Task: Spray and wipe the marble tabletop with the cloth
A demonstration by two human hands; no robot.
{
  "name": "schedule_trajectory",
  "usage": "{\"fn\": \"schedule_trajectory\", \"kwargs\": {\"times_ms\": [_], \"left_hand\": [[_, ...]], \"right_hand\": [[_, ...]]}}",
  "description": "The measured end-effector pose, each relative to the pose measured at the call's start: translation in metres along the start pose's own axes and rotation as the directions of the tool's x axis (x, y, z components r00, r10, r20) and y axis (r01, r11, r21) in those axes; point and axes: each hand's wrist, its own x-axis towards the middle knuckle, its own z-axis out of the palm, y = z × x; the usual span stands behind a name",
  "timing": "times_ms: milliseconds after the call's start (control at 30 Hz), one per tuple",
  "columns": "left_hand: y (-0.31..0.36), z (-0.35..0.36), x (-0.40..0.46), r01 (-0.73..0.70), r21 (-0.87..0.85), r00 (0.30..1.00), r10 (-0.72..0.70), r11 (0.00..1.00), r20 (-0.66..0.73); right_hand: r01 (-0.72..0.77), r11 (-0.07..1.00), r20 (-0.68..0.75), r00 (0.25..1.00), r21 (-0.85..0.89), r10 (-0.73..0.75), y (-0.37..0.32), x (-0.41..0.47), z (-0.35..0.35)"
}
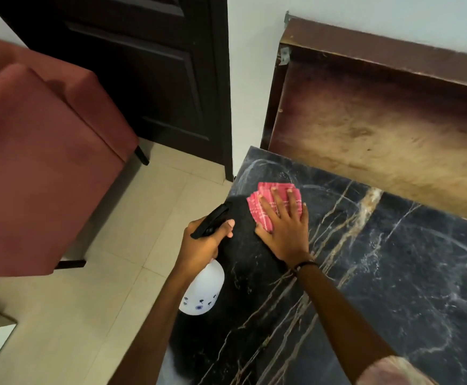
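A black marble tabletop with gold and white veins fills the lower right. A folded red checked cloth lies flat near its far left corner. My right hand presses on the cloth with fingers spread. My left hand grips the black trigger head of a white spray bottle with small blue prints. The bottle hangs at the table's left edge, nozzle pointing toward the far corner. Curved wipe streaks show on the marble around the cloth.
A worn brown wooden panel leans behind the table against the white wall. A red upholstered chair stands on the beige tiled floor to the left. A dark door is behind it.
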Motion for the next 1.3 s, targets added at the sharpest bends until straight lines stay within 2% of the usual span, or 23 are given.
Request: {"fn": "schedule_trajectory", "kwargs": {"times_ms": [100, 233, 333, 400, 533, 633, 700, 767, 833, 900, 967, 1033, 1133, 1233, 1300], "left_hand": [[0.004, 0.008, 0.004, -0.032, 0.006, 0.999, 0.032, 0.999, -0.005], [0.013, 0.020, 0.010, -0.047, 0.012, 0.999, 0.048, 0.999, -0.019], [0.017, 0.027, 0.016, -0.045, 0.023, 0.999, 0.045, 0.999, -0.027], [0.018, 0.031, 0.019, -0.065, 0.024, 0.998, 0.065, 0.998, -0.015], [0.021, 0.039, 0.022, -0.080, -0.019, 0.997, 0.080, 0.997, -0.002], [0.021, 0.048, 0.024, -0.099, -0.008, 0.995, 0.099, 0.995, 0.007], [0.019, 0.055, 0.025, -0.109, -0.010, 0.994, 0.109, 0.994, 0.007], [0.018, 0.062, 0.026, -0.119, -0.006, 0.993, 0.119, 0.993, 0.009], [0.017, 0.068, 0.026, -0.122, 0.006, 0.992, 0.121, 0.993, 0.018], [0.016, 0.073, 0.026, -0.112, 0.020, 0.993, 0.111, 0.994, 0.030], [0.016, 0.076, 0.028, -0.105, 0.029, 0.994, 0.104, 0.994, 0.026], [0.015, 0.076, 0.030, -0.105, 0.034, 0.994, 0.104, 0.994, 0.020], [0.012, 0.076, 0.028, -0.101, 0.026, 0.995, 0.100, 0.995, 0.010], [0.003, 0.072, 0.026, -0.073, -0.020, 0.997, 0.073, 0.997, -0.016], [-0.001, 0.071, 0.024, -0.066, 0.000, 0.997, 0.066, 0.998, 0.032]], "right_hand": [[-0.052, 0.997, -0.009, 0.999, 0.057, 0.052, -0.035, 0.039, -0.003], [0.136, 0.989, -0.045, 0.990, 0.054, -0.134, -0.069, 0.042, 0.002], [0.259, 0.964, -0.070, 0.964, 0.064, -0.255, -0.048, 0.014, 0.011], [0.268, 0.963, -0.105, 0.959, 0.025, -0.264, -0.015, 0.002, 0.011], [0.059, 0.998, -0.053, 0.997, -0.027, -0.061, 0.042, 0.028, 0.000], [-0.112, 0.993, -0.056, 0.992, 0.037, 0.114, 0.040, 0.072, -0.007], [-0.167, 0.984, -0.013, 0.986, 0.062, 0.168, 0.023, 0.092, -0.009], [-0.104, 0.994, -0.004, 0.995, 0.041, 0.104, 0.006, 0.093, -0.006], [0.050, 0.997, -0.079, 0.996, 0.060, -0.045, -0.004, 0.076, -0.002], [0.174, 0.982, -0.104, 0.981, 0.068, -0.167, 0.003, 0.050, 0.002], [0.208, 0.978, -0.079, 0.976, 0.028, -0.205, 0.027, 0.030, 0.003], [0.160, 0.987, -0.087, 0.983, -0.028, -0.162, 0.063, 0.021, -0.002], [-0.028, 0.999, -0.065, 0.998, -0.036, 0.026, 0.110, 0.034, -0.011], [-0.206, 0.978, -0.019, 0.978, 0.038, 0.207, 0.107, 0.062, -0.017], [-0.246, 0.967, 0.001, 0.969, 0.069, 0.247, 0.088, 0.074, -0.017]]}}
